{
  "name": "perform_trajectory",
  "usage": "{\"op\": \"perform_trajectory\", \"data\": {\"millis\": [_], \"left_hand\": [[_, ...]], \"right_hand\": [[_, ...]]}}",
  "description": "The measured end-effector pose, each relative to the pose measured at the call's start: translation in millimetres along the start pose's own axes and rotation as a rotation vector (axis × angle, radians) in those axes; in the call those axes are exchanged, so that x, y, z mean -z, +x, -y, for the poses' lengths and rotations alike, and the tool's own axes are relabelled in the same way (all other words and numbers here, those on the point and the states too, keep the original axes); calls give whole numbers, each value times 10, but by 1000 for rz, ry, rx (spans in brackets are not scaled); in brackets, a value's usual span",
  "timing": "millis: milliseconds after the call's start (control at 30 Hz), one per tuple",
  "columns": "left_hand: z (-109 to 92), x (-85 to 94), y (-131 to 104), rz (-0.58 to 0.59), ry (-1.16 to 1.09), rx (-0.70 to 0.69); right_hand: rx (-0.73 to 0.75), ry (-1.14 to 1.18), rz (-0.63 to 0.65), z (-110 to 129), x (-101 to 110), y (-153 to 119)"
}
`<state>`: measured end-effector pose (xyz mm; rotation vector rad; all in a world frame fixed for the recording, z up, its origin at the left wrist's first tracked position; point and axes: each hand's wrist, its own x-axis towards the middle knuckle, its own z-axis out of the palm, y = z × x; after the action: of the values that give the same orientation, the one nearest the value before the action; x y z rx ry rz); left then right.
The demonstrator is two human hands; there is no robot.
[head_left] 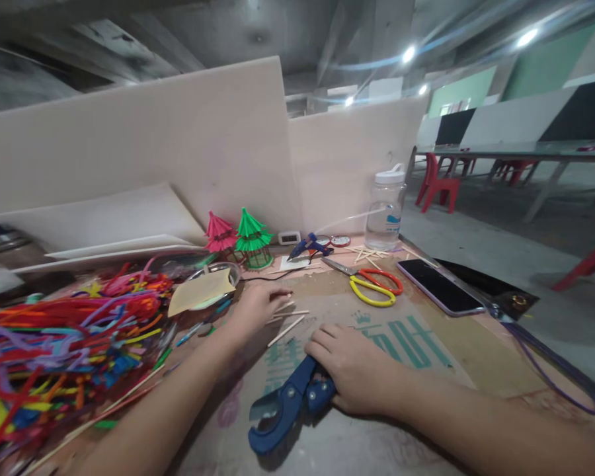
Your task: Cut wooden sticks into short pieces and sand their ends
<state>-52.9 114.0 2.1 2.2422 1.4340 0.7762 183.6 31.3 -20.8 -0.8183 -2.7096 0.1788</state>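
My right hand (pixel 350 367) is wrapped round the handles of a blue pipe cutter (pixel 282 410). Its curved jaw and metal blade point toward the lower left, a gap showing between them. My left hand (pixel 260 307) hovers low over the board, fingers loosely bent and apart. Just beneath and beside its fingertips lie several short wooden sticks (pixel 286 330), pale and thin. Part of them is hidden by the hand. Under both hands is a brownish board (pixel 406 396) with green printed lettering.
Colourful pipe cleaners (pixel 69 357) heap at left, beside a metal bowl (pixel 233 272) with card on it. Small pink (pixel 221 231) and green huts (pixel 252 238), a glue gun (pixel 310 246), scissors (pixel 371 284), a water bottle (pixel 384 215) and a phone (pixel 441 287) stand or lie farther back.
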Motion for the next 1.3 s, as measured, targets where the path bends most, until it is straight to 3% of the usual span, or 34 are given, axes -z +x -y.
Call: {"op": "perform_trajectory", "data": {"millis": [133,267,333,433,600,767,1033,1167,1300], "left_hand": [[-420,155,-81,-89,-114,18],[-893,362,-272,-157,-181,-34],[-1036,425,-359,-127,-208,-78],[-1119,456,-421,-71,-263,-128],[-1135,451,-415,-76,-474,-100],[-1201,455,-439,-88,-600,-52],[-1258,460,-443,-49,-650,-24],[-991,457,-301,-60,-220,-3],[-463,313,-105,-27,52,112]], "right_hand": [[-156,213,-198,-62,103,6],[-452,471,-444,-246,302,86],[-540,494,-475,-351,359,120],[-585,405,-415,-476,339,131],[-616,139,-264,-534,187,91],[-440,-90,-146,-509,83,65],[-357,-145,-80,-513,34,70],[-349,-152,-75,-508,39,62],[-355,-145,-73,-507,38,59]]}}
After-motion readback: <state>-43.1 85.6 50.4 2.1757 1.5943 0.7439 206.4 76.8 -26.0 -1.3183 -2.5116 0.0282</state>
